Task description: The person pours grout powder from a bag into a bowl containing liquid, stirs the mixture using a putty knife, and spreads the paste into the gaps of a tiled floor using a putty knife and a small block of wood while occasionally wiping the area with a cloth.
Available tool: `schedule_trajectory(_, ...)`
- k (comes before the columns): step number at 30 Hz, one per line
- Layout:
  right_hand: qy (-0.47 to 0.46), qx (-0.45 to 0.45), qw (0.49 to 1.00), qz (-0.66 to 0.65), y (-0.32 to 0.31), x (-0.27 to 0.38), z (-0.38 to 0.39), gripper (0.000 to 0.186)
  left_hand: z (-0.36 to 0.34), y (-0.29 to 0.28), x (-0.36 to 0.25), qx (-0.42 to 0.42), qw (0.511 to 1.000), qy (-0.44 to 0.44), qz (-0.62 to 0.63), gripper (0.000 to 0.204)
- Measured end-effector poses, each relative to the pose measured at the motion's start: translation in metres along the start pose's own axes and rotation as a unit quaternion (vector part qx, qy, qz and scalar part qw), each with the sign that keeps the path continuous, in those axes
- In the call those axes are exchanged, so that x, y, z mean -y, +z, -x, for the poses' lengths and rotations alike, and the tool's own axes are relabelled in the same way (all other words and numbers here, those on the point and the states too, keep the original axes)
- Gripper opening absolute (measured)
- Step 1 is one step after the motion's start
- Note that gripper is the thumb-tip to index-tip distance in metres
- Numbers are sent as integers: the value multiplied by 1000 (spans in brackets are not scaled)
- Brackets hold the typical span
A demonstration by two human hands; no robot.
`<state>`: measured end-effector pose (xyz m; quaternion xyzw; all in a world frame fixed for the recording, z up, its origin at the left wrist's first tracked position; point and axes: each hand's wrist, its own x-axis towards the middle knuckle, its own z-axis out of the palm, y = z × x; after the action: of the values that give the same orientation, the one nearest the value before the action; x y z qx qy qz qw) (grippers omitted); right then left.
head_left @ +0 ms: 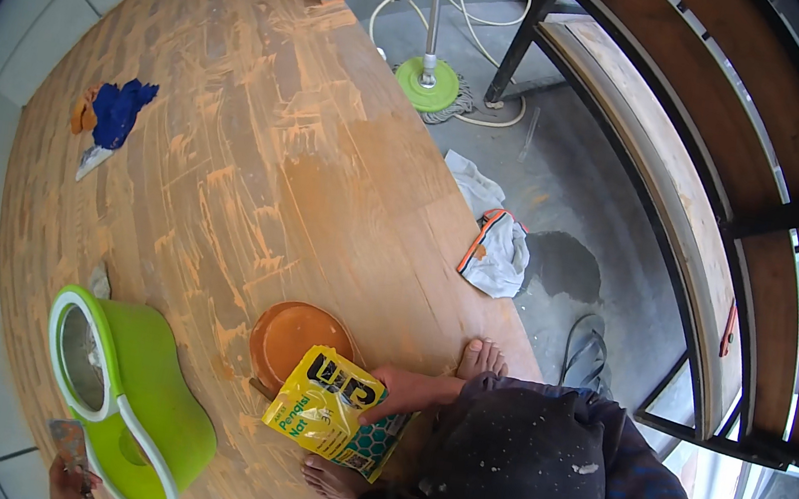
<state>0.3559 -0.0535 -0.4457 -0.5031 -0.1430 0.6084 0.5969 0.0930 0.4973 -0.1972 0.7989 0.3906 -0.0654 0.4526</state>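
Observation:
My right hand (404,392) grips the edge of a yellow pouch (325,396) with black and green printing. The pouch is tilted beside a round orange-brown basin (304,323) and hides part of its near rim. At the lower left edge, my left hand (69,486) is closed round the handle of a putty knife (70,438), its broad blade pointing up. That hand is beside a bright green mop bucket (167,370) with a white-rimmed spin basket. Whatever the pouch contains is hidden.
The wood-patterned floor (237,107) has orange filler smears. Blue and white rags (122,112) lie far left; white cloths (499,258) lie at its right edge. A green-headed mop (427,84) stands behind. A dark metal-framed rack (720,191) and a sandal (588,353) are right.

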Motion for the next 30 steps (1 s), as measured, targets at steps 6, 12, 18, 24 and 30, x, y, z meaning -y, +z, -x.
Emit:
schedule_trajectory(6,-36,33,998,41,-19,-18,-18,51,-7,97,-184,-91,975,183,90,32)
schedule_trajectory(12,-50,82,995,-36,-38,-32,-15,49,-86,446,-321,284,921,231,136,21)
schedule_trajectory(18,-163,57,976,130,-51,-55,-10,39,-101,738,-353,323,867,302,230,26)
schedule_trajectory(24,64,-482,776,400,-69,-134,73,37,-118,855,-277,206,921,304,-128,51)
schedule_trajectory(30,130,-631,583,494,-64,-181,71,36,-95,892,-256,79,800,371,-464,69)
